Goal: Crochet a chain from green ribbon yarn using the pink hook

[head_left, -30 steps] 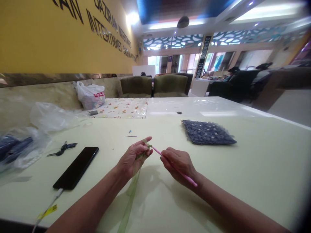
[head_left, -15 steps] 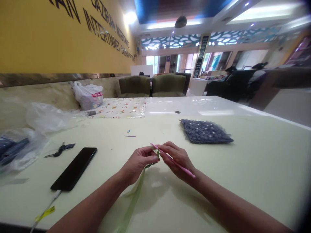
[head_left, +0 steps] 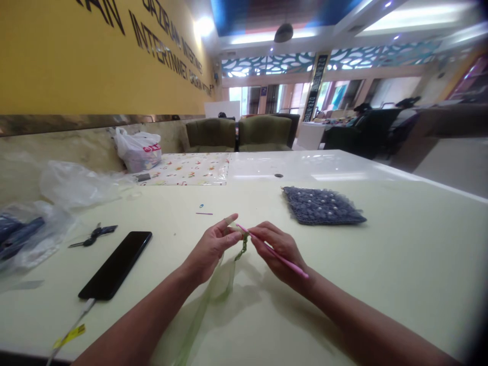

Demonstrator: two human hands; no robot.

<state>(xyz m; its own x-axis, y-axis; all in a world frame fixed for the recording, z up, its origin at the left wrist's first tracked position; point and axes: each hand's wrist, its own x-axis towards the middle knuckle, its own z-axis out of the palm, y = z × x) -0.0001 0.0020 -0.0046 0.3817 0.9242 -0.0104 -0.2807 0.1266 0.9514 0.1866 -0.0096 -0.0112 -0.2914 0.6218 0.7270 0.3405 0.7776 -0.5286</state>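
My right hand [head_left: 281, 250] is closed around a pink crochet hook [head_left: 293, 265], whose tip points up and left toward my other hand. A short green crocheted chain [head_left: 243, 248] hangs below the hook's working end, between my hands. Sheer green ribbon yarn [head_left: 198, 315] runs from my left hand [head_left: 209, 250] down to the table's near edge. The left index finger is raised with the ribbon over it, while the thumb and other fingers close on the yarn. The exact grip beneath the thumb is hidden.
A dark blue beaded crocheted piece [head_left: 324, 206] lies to the right. On the left are a black phone [head_left: 116, 264] with a cable, keys [head_left: 95, 235] and clear plastic bags [head_left: 76, 185]. A small needle-like stick [head_left: 204, 213] lies ahead. A white carrier bag [head_left: 138, 150] stands farther back.
My left hand has moved slightly left, and its index finger has lifted. The green chain now hangs free below the hook. My right hand and the hook have barely shifted.
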